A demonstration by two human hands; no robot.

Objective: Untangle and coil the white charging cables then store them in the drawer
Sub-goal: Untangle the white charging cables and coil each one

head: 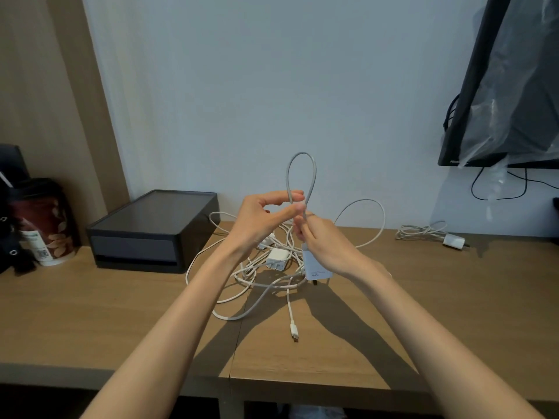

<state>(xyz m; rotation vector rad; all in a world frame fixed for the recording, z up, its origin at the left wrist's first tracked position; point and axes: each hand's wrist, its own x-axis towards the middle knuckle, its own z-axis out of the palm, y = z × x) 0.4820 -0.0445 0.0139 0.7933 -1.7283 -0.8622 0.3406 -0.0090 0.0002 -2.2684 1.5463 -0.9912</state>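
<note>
Head: L hand (pixel 263 220), R hand (pixel 325 243) fingers (pixel 295 208) pinch cable loop (pixel 301 153).

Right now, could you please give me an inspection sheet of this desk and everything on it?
Surface: wooden desk, seam down its middle.
Job's things: white cable tangle with an adapter at centre; coiled cable with plug at right; black drawer box at left.
Clutter: patterned cup at far left.
Hands: left hand pinches a raised loop; right hand grips the loop's base, a charger at its palm.
Cables: black leads hang below the screen.
Surroundings: the screen is wall-mounted under plastic wrap; pale wall.
</note>
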